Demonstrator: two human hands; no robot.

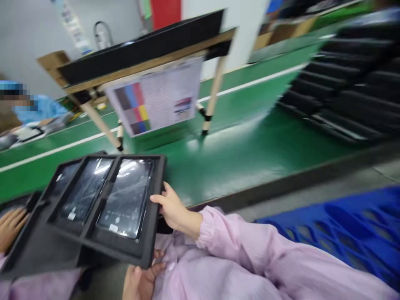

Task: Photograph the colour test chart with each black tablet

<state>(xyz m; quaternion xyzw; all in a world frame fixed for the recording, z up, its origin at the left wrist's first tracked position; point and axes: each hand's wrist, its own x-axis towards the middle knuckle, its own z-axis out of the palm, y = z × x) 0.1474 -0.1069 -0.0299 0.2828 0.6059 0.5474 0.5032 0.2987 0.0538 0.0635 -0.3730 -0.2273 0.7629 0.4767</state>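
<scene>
A black foam tray [40,246] holds three dark glossy tablets [126,198] side by side in its pockets and is tilted over my lap. My right hand [170,206], at the end of a pink sleeve, grips the tray's right edge with the thumb on top. My left hand [140,279] comes up under the tray's near corner, thumb against the edge and fingers curled beneath it. Motion blurs the whole picture.
A green conveyor belt [250,150] runs behind the tray. A wooden stand with a colour chart [156,98] straddles it. Stacked black trays [353,83] sit at the right, a blue crate [343,225] by my right arm. Another hand [11,227] rests far left; a person in blue [37,108] sits beyond.
</scene>
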